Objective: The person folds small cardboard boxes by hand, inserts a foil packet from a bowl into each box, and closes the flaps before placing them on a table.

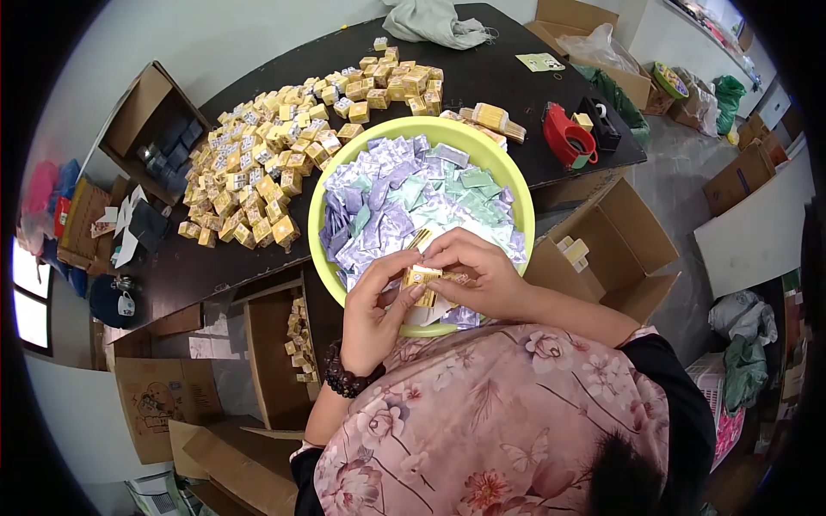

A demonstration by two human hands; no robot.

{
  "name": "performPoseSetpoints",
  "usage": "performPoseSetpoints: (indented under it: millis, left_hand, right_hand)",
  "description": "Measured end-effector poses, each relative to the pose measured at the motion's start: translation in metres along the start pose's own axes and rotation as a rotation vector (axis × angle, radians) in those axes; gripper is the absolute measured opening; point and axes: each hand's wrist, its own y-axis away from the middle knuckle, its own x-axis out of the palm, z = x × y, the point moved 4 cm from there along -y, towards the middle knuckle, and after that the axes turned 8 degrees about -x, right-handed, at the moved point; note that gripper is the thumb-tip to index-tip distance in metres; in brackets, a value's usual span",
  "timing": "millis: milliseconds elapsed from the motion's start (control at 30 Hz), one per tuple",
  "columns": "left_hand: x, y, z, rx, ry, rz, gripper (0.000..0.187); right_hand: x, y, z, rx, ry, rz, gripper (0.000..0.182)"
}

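Note:
My left hand (376, 301) and my right hand (478, 277) meet over the near part of a yellow-green basin (523, 199). Between them they hold a small yellow box (422, 277), with the fingers of both hands pressed on it. White card or paper shows just below the box. Yellow striped flaps stick up beside my left fingertips. The basin is full of small purple packets (376, 225) and green packets (476, 178). Part of the packets is hidden under my hands.
Many small yellow boxes (249, 163) are heaped on the black table (508, 77), left of the basin. A red tape dispenser (568, 138) and flat yellow cartons (495, 120) lie to the right. Open cardboard boxes (632, 232) stand below. Grey cloth (439, 24) lies at the back.

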Motion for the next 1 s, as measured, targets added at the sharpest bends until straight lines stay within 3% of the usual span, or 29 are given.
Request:
performPoseSetpoints:
  millis: [133,267,367,467,533,567,700,767,867,1000]
  left_hand:
    - [0.000,0.000,0.000,0.003,0.048,0.036,0.030]
    - [0.000,0.000,0.003,0.003,0.066,0.042,0.026]
    - [-0.001,-0.001,0.007,0.004,0.020,0.019,0.024]
    - [-0.002,-0.001,-0.001,0.103,-0.012,-0.017,0.029]
    - [-0.002,0.001,-0.001,-0.092,0.183,0.004,0.037]
    - [0.001,0.000,-0.006,-0.059,0.194,0.034,0.044]
    - [0.006,0.001,0.004,-0.164,0.322,0.070,0.047]
    - [0.005,0.002,0.005,-0.161,0.158,0.076,0.048]
    - [0.000,0.001,0.007,-0.081,-0.117,0.049,0.046]
    - [0.001,0.000,0.004,-0.080,-0.093,0.050,0.043]
  right_hand:
    - [0.000,0.004,-0.009,0.068,-0.156,-0.004,0.017]
    - [0.000,0.005,-0.006,0.034,-0.084,0.033,0.017]
    - [0.001,0.007,-0.008,0.143,-0.225,-0.055,0.016]
    - [0.000,0.004,-0.006,0.127,-0.281,-0.095,0.012]
    - [-0.001,0.005,-0.004,0.122,-0.272,-0.086,0.011]
    - [0.000,0.005,-0.005,0.125,-0.277,-0.085,0.011]
    - [-0.006,0.000,-0.008,0.151,-0.130,-0.075,0.012]
    - [-0.012,-0.008,-0.005,0.170,-0.032,-0.019,0.010]
    - [-0.017,-0.021,0.014,0.009,0.182,0.112,0.006]
    - [-0.014,-0.027,0.021,-0.004,0.385,0.221,0.007]
